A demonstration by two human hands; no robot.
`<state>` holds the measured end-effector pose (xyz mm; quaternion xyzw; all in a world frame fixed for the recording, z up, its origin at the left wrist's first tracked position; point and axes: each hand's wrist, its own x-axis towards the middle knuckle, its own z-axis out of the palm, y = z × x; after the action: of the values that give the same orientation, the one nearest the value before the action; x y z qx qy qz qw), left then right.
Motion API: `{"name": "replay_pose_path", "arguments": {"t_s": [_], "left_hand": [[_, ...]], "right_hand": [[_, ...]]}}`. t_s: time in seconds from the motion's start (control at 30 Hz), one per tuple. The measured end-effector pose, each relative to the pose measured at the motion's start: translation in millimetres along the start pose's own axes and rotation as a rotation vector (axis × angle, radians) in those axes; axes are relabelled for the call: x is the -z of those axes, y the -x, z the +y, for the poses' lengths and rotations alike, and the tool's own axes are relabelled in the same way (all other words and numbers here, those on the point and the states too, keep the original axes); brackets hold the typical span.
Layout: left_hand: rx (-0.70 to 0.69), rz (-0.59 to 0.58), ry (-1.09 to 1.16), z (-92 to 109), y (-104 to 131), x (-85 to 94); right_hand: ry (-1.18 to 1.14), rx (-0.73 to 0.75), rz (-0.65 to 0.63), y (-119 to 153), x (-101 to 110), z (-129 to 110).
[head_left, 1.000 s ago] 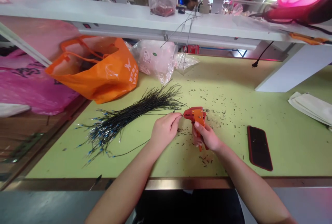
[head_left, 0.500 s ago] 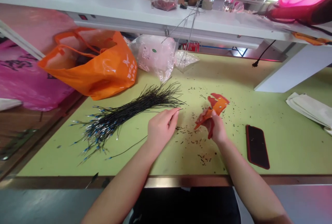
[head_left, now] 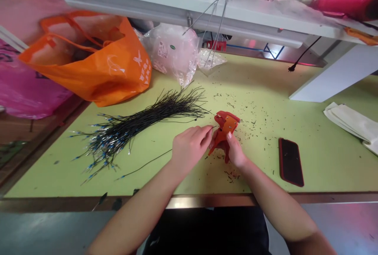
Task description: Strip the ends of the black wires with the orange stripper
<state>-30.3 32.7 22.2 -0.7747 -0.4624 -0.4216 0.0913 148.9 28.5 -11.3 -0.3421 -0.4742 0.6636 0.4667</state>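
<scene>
My right hand (head_left: 234, 150) grips an orange-red wire stripper (head_left: 225, 125) just above the green table (head_left: 260, 89). My left hand (head_left: 190, 146) pinches one thin black wire (head_left: 144, 165) near its end, with the tip held close to the stripper's jaws. The wire trails back left across the table. A bundle of black wires with blue and metal ends (head_left: 138, 123) lies to the left of both hands. Small black scraps of insulation (head_left: 233, 176) are scattered around the hands.
An orange bag (head_left: 97, 69) and a pink bag (head_left: 26, 89) sit at the back left. Clear plastic bags (head_left: 174, 56) lie beneath a white shelf (head_left: 165, 0). A dark phone (head_left: 291, 161) lies to the right, folded white cloth (head_left: 352, 123) at the far right.
The stripper swung out to the right, away from the wire, then came back to meet the wire tip held in my left hand. The camera tilted down slightly.
</scene>
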Motion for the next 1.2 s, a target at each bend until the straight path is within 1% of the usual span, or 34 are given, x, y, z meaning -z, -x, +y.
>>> {"name": "replay_pose_path", "arguments": {"t_s": [0.2,0.37,0.5,0.57,0.63,0.8,1.0,1.2], "left_hand": [[-0.04,-0.061,-0.039,6.6,3.2,1.3],[-0.046,-0.075,-0.042,8.0,5.3,0.9],[-0.045,-0.027,-0.022,6.6,6.0,-2.3],[-0.027,-0.008,-0.02,6.0,5.9,-3.0],[-0.018,-0.008,-0.015,6.1,5.8,-2.7],[-0.036,-0.02,0.0,8.9,5.6,-1.1],[-0.069,0.039,0.024,13.7,4.5,0.1],[-0.076,0.086,0.089,18.3,1.1,4.4]], "right_hand": [[0.016,-0.028,0.163,0.0,2.7,14.7],[0.026,-0.015,0.175,-1.0,3.8,17.4],[0.032,-0.02,0.223,0.7,3.7,17.8],[0.033,-0.029,0.225,1.4,3.1,16.9],[0.031,-0.029,0.201,1.5,2.2,15.1],[0.045,-0.01,0.176,1.0,0.8,10.0],[0.079,0.008,0.217,2.4,-1.6,7.4],[0.076,0.018,0.229,4.7,-4.2,7.2]]}}
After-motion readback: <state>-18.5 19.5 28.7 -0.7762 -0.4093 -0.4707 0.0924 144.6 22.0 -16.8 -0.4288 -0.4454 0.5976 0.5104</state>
